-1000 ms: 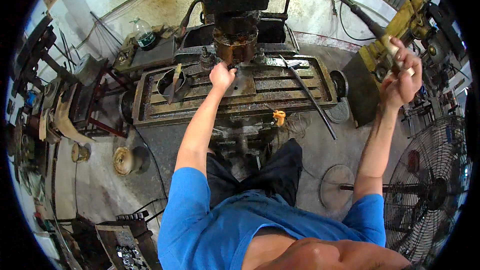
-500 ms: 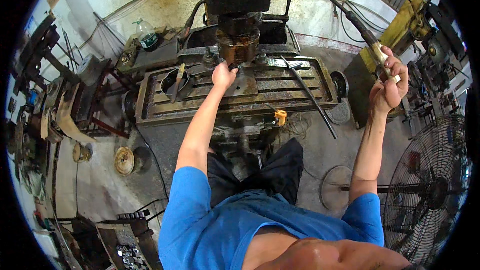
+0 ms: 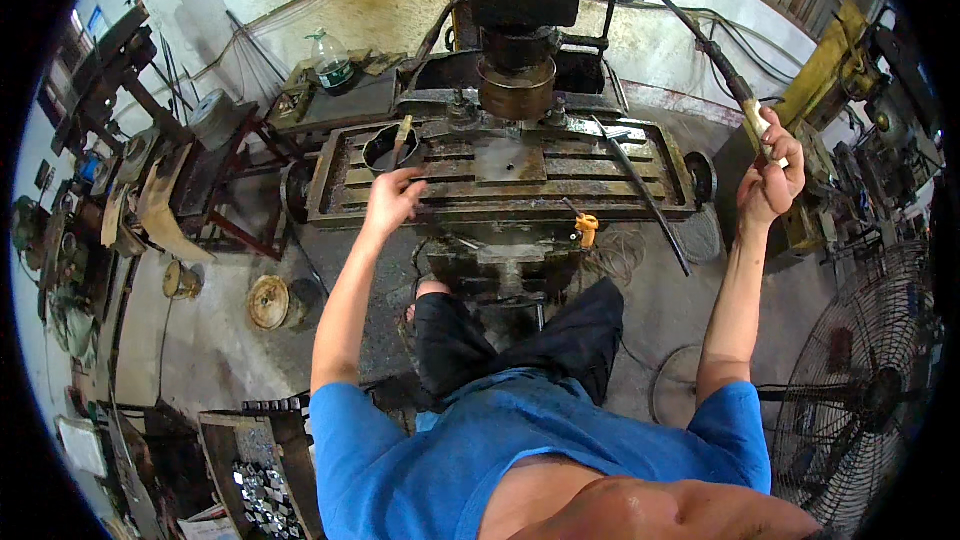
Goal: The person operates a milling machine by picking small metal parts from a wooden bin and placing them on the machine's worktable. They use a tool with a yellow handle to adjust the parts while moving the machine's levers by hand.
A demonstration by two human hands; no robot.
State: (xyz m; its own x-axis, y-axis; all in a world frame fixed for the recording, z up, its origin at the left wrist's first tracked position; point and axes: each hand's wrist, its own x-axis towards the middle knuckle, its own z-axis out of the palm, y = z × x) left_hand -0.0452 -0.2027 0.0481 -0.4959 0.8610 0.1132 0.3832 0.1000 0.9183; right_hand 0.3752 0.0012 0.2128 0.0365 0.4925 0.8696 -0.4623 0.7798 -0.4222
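Lever [image 3: 722,62] in hand, brush [image 3: 403,130] apparently untouched in its pot [image 3: 371,160]: my right grip [image 3: 774,176] wraps the pale handle [image 3: 754,117] at right; my left grip [image 3: 391,203], loosely open, seemingly empty, hovers near the pot, left on the slotted table [image 3: 585,183].

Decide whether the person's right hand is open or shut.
Shut: the right hand has its fingers curled around the pale handle of the long dark lever.
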